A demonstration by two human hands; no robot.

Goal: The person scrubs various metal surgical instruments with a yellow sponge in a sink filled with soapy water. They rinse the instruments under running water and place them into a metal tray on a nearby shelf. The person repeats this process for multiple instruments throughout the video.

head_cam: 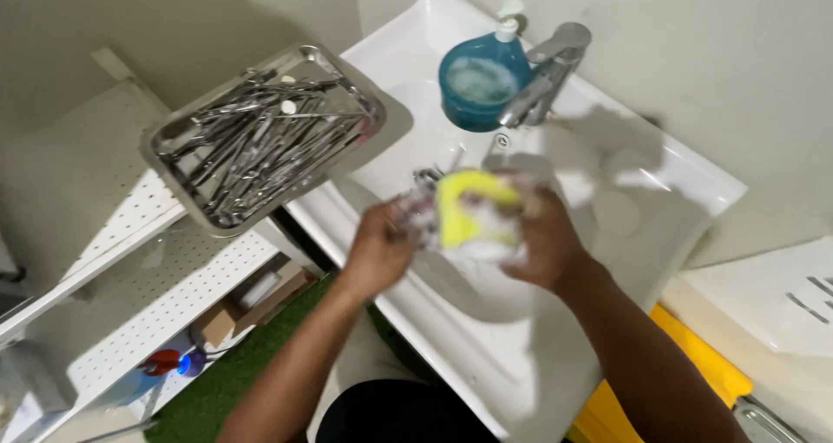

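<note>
White glossy sink (434,339): 2 hands (460,243) squeeze foamy yellow sponge (473,213).

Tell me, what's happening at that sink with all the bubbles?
A person is scrubbing over a white sink. The right hand holds a soapy yellow sponge. The left hand grips something covered in foam beside the sponge; it is too blurred to tell what. A metal tray full of thin metal tools sits at the sink's left edge. A blue soap bottle stands by the tap. No water stream is visible.
</note>
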